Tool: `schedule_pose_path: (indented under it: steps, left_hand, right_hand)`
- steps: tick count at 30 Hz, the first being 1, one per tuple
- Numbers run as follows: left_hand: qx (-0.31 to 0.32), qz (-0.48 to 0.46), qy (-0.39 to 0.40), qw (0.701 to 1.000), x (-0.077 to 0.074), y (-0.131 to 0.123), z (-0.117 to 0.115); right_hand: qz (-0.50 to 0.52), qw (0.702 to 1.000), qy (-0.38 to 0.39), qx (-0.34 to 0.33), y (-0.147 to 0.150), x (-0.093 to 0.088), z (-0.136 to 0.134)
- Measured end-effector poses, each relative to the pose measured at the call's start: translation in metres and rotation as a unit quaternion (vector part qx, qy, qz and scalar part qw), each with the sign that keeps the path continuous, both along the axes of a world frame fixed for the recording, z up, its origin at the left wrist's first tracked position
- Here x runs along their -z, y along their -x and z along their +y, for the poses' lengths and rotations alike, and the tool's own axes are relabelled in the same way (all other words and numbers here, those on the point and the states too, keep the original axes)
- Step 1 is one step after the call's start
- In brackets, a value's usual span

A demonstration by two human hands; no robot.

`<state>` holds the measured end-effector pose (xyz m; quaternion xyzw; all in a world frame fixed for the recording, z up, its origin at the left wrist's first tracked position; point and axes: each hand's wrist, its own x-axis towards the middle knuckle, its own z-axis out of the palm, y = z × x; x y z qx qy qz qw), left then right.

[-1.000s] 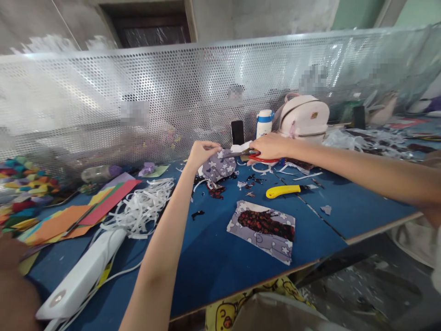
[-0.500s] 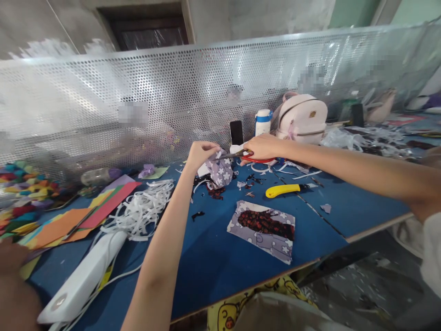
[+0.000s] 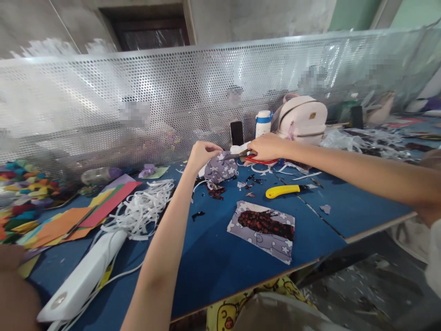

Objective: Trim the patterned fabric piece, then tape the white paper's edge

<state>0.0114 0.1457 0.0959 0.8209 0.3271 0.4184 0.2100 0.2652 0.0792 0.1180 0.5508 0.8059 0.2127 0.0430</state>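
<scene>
My left hand point(image 3: 202, 153) is stretched out over the far middle of the blue table point(image 3: 213, 257) and pinches the top edge of a purple flower-print paper piece point(image 3: 219, 169), held just above the table. My right hand point(image 3: 265, 146) grips red-handled scissors point(image 3: 257, 159), and the blades point left into that paper piece. A second purple flower-print sheet with a dark red patterned patch point(image 3: 263, 229) lies flat nearer me. Small dark paper offcuts point(image 3: 215, 191) are scattered under the hands.
A yellow utility knife point(image 3: 285, 189) lies right of the hands. White paper strips point(image 3: 141, 209), coloured sheets point(image 3: 74, 216) and a long white device point(image 3: 81, 276) fill the left side. A phone point(image 3: 237, 132), bottle point(image 3: 263, 122) and pink backpack point(image 3: 303, 117) stand against the perforated metal screen point(image 3: 172, 101).
The purple paper piece has turned in my left hand from hanging narrow to spread wider. The scissors have worked along its top edge; both hands stay in about the same place.
</scene>
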Motion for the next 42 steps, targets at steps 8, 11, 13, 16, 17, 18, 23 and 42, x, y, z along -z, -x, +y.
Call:
schedule_pose_path:
  steps: [8, 11, 13, 16, 17, 18, 23, 42]
  left_hand:
    - [0.021, -0.028, 0.020, 0.999, -0.0014, 0.0020, -0.0002]
    - [0.035, -0.035, 0.028, 0.998, -0.0012, 0.0027, -0.0010]
    - [0.045, -0.037, 0.030, 0.998, -0.0011, 0.0022, -0.0020]
    - [0.056, -0.036, 0.029, 0.997, -0.0014, 0.0005, -0.0034]
    - [0.058, -0.037, 0.029, 0.997, -0.0017, 0.0000, -0.0037]
    - [0.059, -0.037, 0.028, 0.997, -0.0019, -0.0004, -0.0039]
    - [0.059, -0.040, 0.024, 0.997, -0.0023, -0.0004, -0.0035]
    - [0.027, -0.046, 0.031, 0.998, -0.0049, 0.0005, -0.0060]
  right_hand:
    - [0.007, 1.000, 0.003, 0.001, 0.0012, 0.0005, 0.0040]
    - [0.008, 1.000, 0.002, 0.005, 0.0002, -0.0003, 0.0030]
    - [0.008, 1.000, 0.002, 0.006, 0.0001, -0.0011, 0.0018]
    - [0.009, 1.000, 0.004, 0.005, 0.0010, -0.0023, 0.0001]
    - [0.009, 1.000, 0.005, 0.004, 0.0014, -0.0026, -0.0004]
    - [0.009, 1.000, 0.005, 0.004, 0.0019, -0.0029, -0.0009]
    - [0.006, 1.000, 0.002, 0.005, 0.0045, -0.0041, -0.0027]
    - [0.012, 1.000, -0.004, -0.016, 0.0039, -0.0030, -0.0028]
